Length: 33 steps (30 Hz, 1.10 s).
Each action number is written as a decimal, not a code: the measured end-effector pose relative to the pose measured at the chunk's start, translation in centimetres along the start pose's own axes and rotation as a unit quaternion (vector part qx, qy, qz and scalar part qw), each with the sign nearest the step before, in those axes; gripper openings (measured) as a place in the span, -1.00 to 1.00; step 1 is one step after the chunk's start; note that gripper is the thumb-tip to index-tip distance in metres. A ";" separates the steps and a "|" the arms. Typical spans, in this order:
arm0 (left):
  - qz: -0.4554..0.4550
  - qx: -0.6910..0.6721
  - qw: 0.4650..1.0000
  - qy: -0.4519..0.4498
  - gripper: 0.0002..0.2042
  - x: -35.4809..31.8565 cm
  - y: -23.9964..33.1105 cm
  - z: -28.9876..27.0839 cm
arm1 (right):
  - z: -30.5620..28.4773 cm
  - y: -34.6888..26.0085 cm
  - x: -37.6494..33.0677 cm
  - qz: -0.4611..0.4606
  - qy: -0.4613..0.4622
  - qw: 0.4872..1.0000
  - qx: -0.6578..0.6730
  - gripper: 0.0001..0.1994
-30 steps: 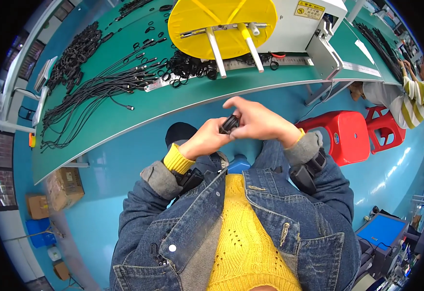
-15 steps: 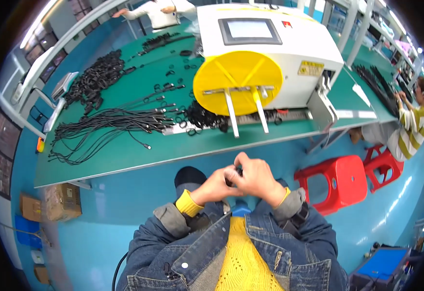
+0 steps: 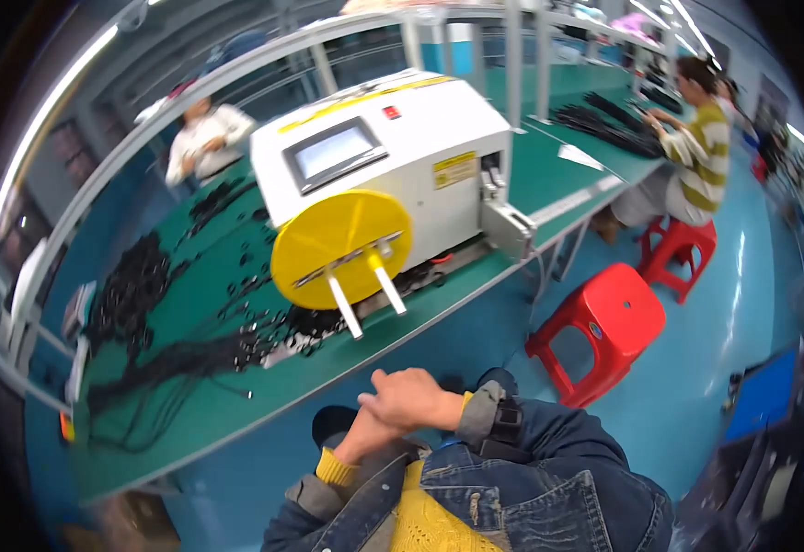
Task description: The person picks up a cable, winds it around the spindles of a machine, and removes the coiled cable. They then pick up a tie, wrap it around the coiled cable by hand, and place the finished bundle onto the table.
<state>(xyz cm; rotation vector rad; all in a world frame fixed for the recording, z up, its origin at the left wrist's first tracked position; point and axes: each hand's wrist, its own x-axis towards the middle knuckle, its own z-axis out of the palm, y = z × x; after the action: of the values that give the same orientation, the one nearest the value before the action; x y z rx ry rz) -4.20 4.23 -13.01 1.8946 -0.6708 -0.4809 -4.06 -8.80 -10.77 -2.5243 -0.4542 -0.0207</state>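
My right hand (image 3: 409,399) lies across my left hand (image 3: 365,434) in front of my lap, off the table's near edge. The right fingers look curled over the left hand. If anything is between them, it is hidden. Most of the left hand's fingers are covered by the right. Beyond my hands stands a white machine (image 3: 393,152) with a screen and a yellow disc (image 3: 342,230) bearing two pale rods. To its left lie a bundle of black cables (image 3: 186,359) and a heap of coiled black cables (image 3: 131,285) on the green table (image 3: 204,419).
Red stools (image 3: 604,317) stand to the right. A person in a striped top (image 3: 701,152) sits at the far right beside black cables (image 3: 609,124). Another person in white (image 3: 207,143) is behind the table. A metal frame (image 3: 181,83) runs above the table.
The view has swung right and tilted, so the machine appears further left. My hands, earlier working fingertips together around something small and dark, now overlap, right over left.
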 end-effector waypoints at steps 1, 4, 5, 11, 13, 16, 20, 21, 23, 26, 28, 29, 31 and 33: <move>0.010 0.011 1.000 -0.024 -0.58 0.2 0.2 0.1 | -0.5 0.2 -0.3 0.018 0.021 1.000 0.003 -0.56; -0.095 -0.108 0.985 -0.091 -0.57 0.1 0.7 0.7 | -2.1 0.6 -1.8 0.006 -0.037 0.999 0.033 -0.57; -0.093 -0.100 0.985 -0.106 -0.57 0.3 1.0 1.1 | -2.3 1.1 -2.2 0.017 -0.025 0.999 0.037 -0.57; -0.019 0.181 0.982 -0.042 -0.68 2.3 2.0 3.6 | -1.8 3.5 -4.3 -0.029 0.084 0.991 0.101 -0.62; -0.026 0.272 0.962 -0.017 -0.70 2.2 1.6 3.8 | -1.6 3.7 -4.6 -0.049 0.088 0.988 0.115 -0.63; 0.019 0.343 0.939 0.029 -0.73 1.7 -0.4 3.6 | -0.9 3.3 -4.0 -0.004 0.092 0.990 0.103 -0.65; 0.048 0.340 0.935 -0.082 -0.81 3.5 -6.0 4.2 | 0.7 4.7 -2.9 0.099 -0.038 0.993 0.049 -0.54; 0.082 0.273 0.954 -0.087 -0.81 2.4 -7.3 4.3 | 1.9 5.0 -2.7 0.091 -0.078 0.993 0.021 -0.51; -0.089 0.148 0.979 -0.110 -0.82 -0.1 -5.8 3.1 | 3.6 6.1 -3.2 0.022 -0.150 0.981 0.119 -0.47; -0.341 -0.132 0.907 -0.208 -0.81 -2.8 -2.7 -0.9 | 3.6 6.5 -3.2 0.063 -0.297 0.922 0.239 -0.50; -0.361 -0.135 0.911 -0.148 -0.80 -5.0 -1.8 -4.8 | 3.6 6.8 -3.5 0.091 -0.342 0.904 0.238 -0.52; -0.360 -0.118 0.920 -0.100 -0.80 -5.4 -1.3 -7.5 | 3.9 7.6 -4.0 0.107 -0.332 0.905 0.244 -0.57; -0.222 -0.157 0.956 0.111 -0.77 -6.4 -0.4 -15.0 | 4.5 8.6 -4.7 0.117 -0.330 0.903 0.249 -0.62; -0.025 -0.226 0.933 0.279 -0.76 -7.3 -0.5 -24.1 | 5.2 9.4 -5.1 0.125 -0.311 0.904 0.265 -0.67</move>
<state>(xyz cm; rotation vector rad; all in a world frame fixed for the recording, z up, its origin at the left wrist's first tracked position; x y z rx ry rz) 4.78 25.80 -3.73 1.5013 -0.1165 -0.0940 -6.25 -14.97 -20.76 -1.9764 -0.3122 0.9060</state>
